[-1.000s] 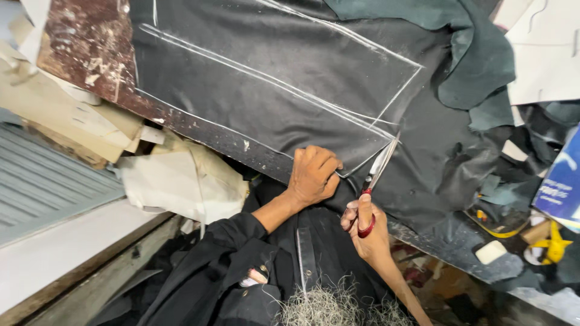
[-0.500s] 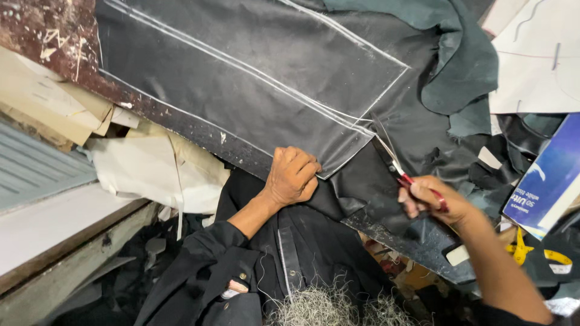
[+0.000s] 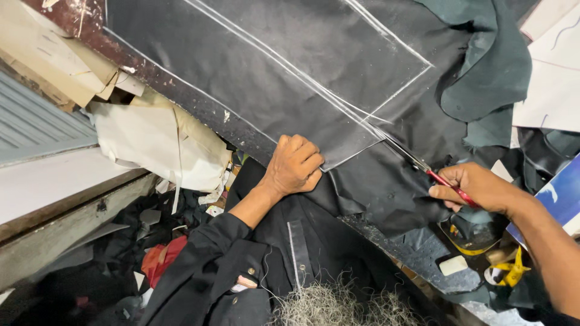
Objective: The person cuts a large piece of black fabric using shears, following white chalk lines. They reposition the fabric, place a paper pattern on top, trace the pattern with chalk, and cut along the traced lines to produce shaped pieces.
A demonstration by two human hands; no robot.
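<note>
The left hand (image 3: 295, 166) is pressing the black fabric (image 3: 254, 78) flat, fingers curled, steadying it while the right hand (image 3: 477, 188) is gripping red-handled scissors (image 3: 423, 166) cutting along its chalk line (image 3: 314, 90).

Even, fairly bright light falls on the black cloth (image 3: 260, 78), giving a dull sheen; below it shadows deepen, edges perhaps slightly warped.

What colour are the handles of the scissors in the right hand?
Red: the scissors have red handles, seen best in the head view, gripped by the right hand.
</note>
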